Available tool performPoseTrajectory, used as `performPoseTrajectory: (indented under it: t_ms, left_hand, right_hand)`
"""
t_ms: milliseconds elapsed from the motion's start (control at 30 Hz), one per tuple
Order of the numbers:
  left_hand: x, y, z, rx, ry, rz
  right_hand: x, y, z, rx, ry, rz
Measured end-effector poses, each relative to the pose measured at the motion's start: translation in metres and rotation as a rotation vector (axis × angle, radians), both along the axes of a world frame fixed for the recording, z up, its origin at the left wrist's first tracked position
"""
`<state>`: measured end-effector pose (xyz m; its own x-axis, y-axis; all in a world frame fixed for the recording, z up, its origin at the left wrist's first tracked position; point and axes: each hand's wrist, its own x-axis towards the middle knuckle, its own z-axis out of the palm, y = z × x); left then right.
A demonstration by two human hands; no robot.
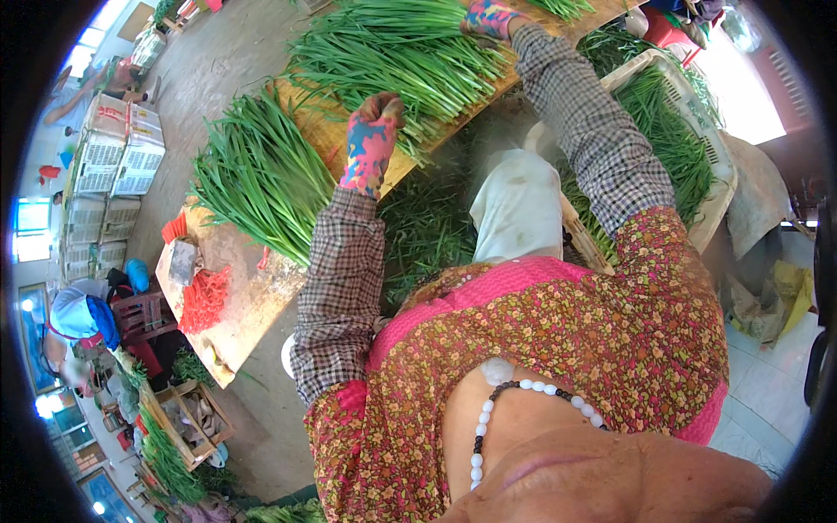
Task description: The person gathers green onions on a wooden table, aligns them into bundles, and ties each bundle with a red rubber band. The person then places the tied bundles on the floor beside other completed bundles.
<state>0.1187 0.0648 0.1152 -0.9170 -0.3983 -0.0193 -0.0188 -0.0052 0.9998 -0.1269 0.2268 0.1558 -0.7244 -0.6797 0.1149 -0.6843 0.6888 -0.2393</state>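
Observation:
My left hand (pixel 374 140), in a pink, blue and yellow patterned glove with brown fingers, is raised over the wooden table (pixel 314 124). Its fingers are curled; whether anything thin is pinched in them I cannot tell. It is at the near edge of a large pile of long green leaves, apparently garlic chives (pixel 399 55), whose pale stalk ends face me. At the pile's far right end my right hand (pixel 490 18), in a matching glove, touches the leaves; its grip is unclear. A separate bundle of chives (pixel 265 173) lies left of my left hand.
Red ties (pixel 203 301) lie on the table's left end, beside a grey block (pixel 184 263). A plastic crate (pixel 722 176) of greens is at my right. Loose leaves (pixel 431 229) litter the floor below. White crates (pixel 121 147) are stacked at left, and a person (pixel 75 320) is beyond the table.

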Motion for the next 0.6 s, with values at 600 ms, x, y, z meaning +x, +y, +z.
performPoseTrajectory:
  t_ms: [600]
  left_hand:
    - [-0.118, 0.039, 0.015, 0.919, 0.162, -0.128]
  right_hand:
    - [0.109, -0.009, 0.026, 0.141, 0.652, 0.363]
